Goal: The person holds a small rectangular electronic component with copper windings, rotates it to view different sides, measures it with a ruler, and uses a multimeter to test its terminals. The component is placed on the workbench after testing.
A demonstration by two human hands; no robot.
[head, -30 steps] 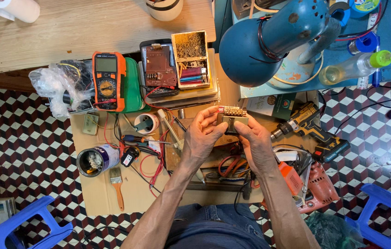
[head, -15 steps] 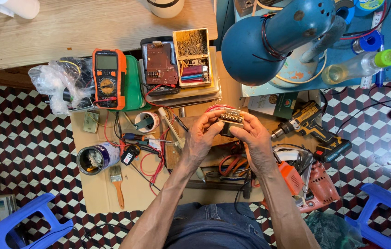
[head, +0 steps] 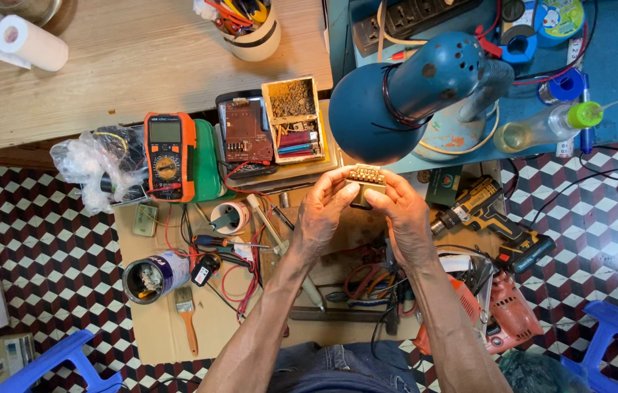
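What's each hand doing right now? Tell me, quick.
Left hand: closed on the small block, gripping its left side.
Right hand: closed on the same block, gripping its right side.

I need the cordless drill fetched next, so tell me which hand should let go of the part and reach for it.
Probably the right hand. The cordless drill lies just right of it on the floor, while the left hand would have to cross over. Both hands grip the small metal part.

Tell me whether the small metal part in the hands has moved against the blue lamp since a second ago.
Yes. The small metal part has risen slightly, closer to the blue lamp shade's lower rim.
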